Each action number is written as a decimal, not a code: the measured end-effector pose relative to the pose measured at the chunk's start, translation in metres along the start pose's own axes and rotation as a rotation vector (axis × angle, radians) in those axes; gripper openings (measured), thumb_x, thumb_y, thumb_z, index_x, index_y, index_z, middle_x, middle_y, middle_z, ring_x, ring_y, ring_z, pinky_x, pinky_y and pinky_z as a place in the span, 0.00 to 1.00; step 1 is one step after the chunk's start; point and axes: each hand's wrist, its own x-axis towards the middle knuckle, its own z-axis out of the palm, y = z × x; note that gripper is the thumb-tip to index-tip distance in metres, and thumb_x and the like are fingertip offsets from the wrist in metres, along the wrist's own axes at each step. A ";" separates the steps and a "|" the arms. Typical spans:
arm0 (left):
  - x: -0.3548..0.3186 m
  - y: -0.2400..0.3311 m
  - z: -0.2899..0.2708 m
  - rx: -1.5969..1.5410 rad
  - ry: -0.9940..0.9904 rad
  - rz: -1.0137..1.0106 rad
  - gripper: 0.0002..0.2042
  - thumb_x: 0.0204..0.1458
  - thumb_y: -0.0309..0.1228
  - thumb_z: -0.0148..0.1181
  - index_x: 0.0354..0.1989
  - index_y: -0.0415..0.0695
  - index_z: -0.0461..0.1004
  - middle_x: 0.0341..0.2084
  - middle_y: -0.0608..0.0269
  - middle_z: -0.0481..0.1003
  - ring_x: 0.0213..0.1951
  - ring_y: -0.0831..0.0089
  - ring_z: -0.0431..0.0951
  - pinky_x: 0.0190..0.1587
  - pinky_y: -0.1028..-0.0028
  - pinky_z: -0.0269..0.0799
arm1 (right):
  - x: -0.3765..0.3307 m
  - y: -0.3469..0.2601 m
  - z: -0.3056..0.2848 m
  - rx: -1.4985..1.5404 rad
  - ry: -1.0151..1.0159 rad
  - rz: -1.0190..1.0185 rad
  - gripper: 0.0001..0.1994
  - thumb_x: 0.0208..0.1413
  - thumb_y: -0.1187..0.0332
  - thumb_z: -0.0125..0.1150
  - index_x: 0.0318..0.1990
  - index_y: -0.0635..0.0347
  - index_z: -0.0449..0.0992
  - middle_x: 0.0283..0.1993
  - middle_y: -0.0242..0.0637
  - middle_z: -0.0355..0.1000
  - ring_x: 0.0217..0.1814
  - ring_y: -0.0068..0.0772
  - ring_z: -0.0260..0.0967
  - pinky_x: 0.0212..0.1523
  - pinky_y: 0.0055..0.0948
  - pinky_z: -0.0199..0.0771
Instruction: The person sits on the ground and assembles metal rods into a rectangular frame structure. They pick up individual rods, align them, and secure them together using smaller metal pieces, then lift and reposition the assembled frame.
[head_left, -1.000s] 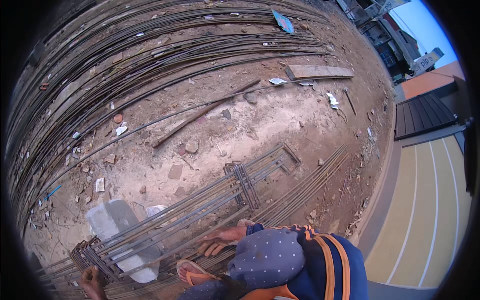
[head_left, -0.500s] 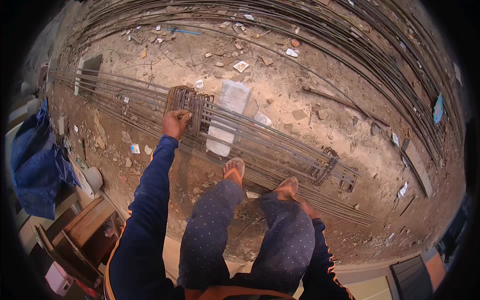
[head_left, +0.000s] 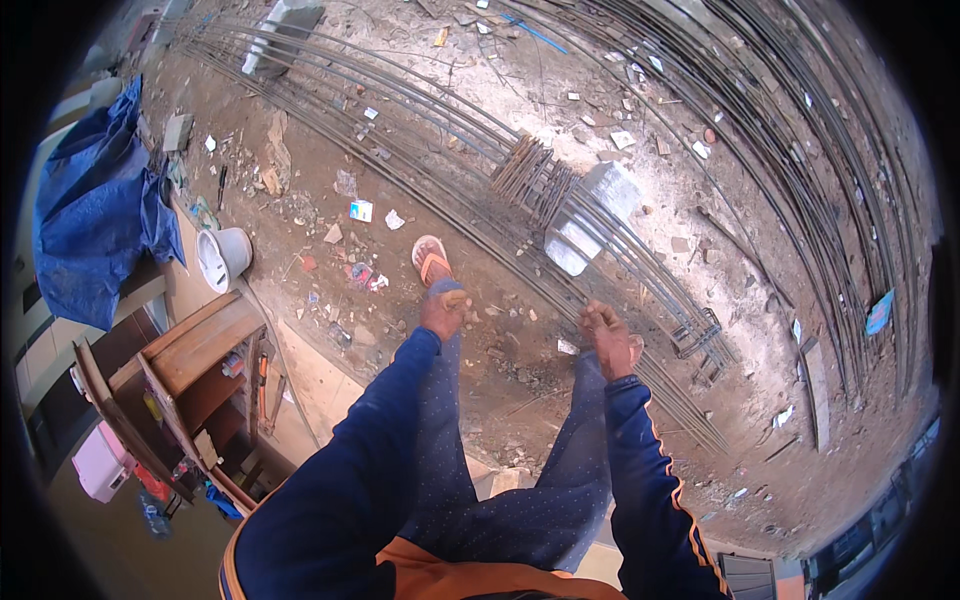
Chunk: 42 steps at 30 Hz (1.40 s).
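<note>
My left hand is over my left knee, its fingers curled in with nothing seen in them. My right hand is above my right knee, in front of the steel rods, fingers bent together; whatever they may hold is too small to make out. Beyond the hands, a row of rusty square stirrups sits bunched around long steel bars. A few more stirrups are near the bars' right end. A pale block lies under the bars, and another block lies at their far left.
Loose rods run along the ground on the near side of the bars. Many long rods curve along the far right. To the left are a blue tarp, a white bucket and a wooden shelf. Rubble and litter dot the dirt.
My left hand has let go of the stirrups and drawn back to my knee. My right hand has risen from beside my right foot. My left foot has shifted left, and the view has turned left.
</note>
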 end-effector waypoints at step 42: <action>0.342 0.094 -0.215 -0.087 -0.138 0.037 0.17 0.55 0.33 0.64 0.52 0.43 0.72 0.43 0.47 0.78 0.50 0.49 0.78 0.52 0.56 0.73 | 0.255 -0.103 0.422 -0.107 0.549 -0.243 0.18 0.59 0.74 0.65 0.56 0.66 0.72 0.48 0.41 0.75 0.50 0.28 0.72 0.52 0.28 0.73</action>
